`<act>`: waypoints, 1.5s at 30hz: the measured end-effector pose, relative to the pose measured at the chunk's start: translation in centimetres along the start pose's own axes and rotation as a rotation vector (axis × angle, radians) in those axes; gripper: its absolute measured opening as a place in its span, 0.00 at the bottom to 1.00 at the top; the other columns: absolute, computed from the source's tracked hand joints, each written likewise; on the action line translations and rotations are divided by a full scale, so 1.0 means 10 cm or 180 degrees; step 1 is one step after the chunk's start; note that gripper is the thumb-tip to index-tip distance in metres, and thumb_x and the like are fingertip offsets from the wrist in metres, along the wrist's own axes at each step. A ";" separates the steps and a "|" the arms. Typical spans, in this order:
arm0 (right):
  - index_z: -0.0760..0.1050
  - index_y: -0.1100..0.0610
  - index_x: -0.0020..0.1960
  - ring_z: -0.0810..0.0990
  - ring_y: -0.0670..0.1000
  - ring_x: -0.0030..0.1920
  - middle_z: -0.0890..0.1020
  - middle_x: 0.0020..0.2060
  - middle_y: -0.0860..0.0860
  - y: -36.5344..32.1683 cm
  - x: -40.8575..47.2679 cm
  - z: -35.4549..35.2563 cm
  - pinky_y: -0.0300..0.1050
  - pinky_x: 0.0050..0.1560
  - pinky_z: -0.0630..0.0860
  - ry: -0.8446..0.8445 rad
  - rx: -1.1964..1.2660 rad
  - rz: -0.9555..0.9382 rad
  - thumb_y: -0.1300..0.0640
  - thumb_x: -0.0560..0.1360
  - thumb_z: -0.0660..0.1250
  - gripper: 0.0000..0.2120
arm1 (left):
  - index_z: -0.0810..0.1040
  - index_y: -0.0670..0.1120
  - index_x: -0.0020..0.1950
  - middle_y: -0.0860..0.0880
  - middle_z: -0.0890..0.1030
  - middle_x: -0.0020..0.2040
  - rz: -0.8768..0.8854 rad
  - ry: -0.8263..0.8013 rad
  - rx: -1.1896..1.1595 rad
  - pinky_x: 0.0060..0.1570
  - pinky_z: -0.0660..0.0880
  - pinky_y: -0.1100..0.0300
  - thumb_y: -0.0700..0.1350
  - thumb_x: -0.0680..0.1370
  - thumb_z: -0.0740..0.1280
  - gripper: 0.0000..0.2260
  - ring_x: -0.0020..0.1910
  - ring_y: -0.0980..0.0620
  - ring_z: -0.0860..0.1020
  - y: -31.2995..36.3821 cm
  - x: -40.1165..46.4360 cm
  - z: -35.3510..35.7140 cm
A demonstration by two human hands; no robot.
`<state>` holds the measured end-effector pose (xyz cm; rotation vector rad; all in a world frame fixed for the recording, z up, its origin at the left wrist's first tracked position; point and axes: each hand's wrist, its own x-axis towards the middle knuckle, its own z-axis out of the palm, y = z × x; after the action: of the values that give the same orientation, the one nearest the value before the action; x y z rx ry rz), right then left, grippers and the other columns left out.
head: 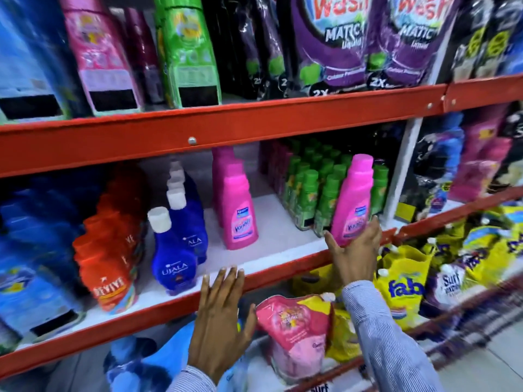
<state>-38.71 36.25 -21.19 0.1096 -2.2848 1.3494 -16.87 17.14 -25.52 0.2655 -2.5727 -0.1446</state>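
Observation:
My right hand (pixel 353 256) grips the lower part of a pink Vanish bottle (pixel 353 193), thumb on its left side and fingers on its right. The bottle is upright at the front of the white middle shelf (pixel 271 244), just in front of the green bottles. Two more pink Vanish bottles (pixel 239 210) stand one behind the other on the same shelf to the left, with a bare gap between. My left hand (pixel 220 315) is flat with straight fingers, its fingertips at the shelf's red front edge (pixel 283 270), and holds nothing.
Blue Ujala bottles (pixel 172 261) and orange Revive bottles (pixel 113 278) stand to the left, several green bottles (pixel 311 188) to the right. Below lie a pink pouch (pixel 294 329) and yellow fab pouches (pixel 402 284). Purple pouches (pixel 334 43) fill the top shelf. A white post (pixel 402 171) divides the bays.

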 end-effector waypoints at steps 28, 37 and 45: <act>0.67 0.61 0.63 0.75 0.59 0.58 0.76 0.55 0.58 -1.02 -0.74 0.41 0.51 0.60 0.74 -0.0836 0.0441 -0.0917 0.42 0.59 0.78 0.40 | 0.67 0.45 0.77 0.47 0.75 0.74 -0.0045 0.0133 -0.0295 0.78 0.51 0.50 0.54 0.77 0.62 0.29 0.77 0.50 0.64 -0.12 -0.16 -0.03; 0.68 0.60 0.60 0.76 0.60 0.57 0.75 0.54 0.57 -1.05 -0.91 0.65 0.52 0.57 0.75 -0.0970 0.0312 -0.0638 0.43 0.57 0.78 0.39 | 0.66 0.46 0.77 0.48 0.76 0.74 -0.0004 0.0149 -0.0232 0.76 0.54 0.48 0.53 0.77 0.62 0.30 0.76 0.47 0.71 -0.15 -0.18 0.01; 0.67 0.59 0.61 0.75 0.58 0.58 0.74 0.54 0.56 -1.01 -0.90 0.65 0.51 0.58 0.75 -0.1077 0.0322 -0.0586 0.42 0.58 0.79 0.40 | 0.67 0.44 0.77 0.47 0.74 0.75 0.0037 0.0057 -0.0128 0.76 0.54 0.48 0.54 0.76 0.60 0.30 0.77 0.46 0.70 -0.16 -0.17 -0.01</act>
<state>-30.09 24.10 -19.56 0.6089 -2.4015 1.4362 -15.15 15.95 -26.55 0.2357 -2.5501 -0.1886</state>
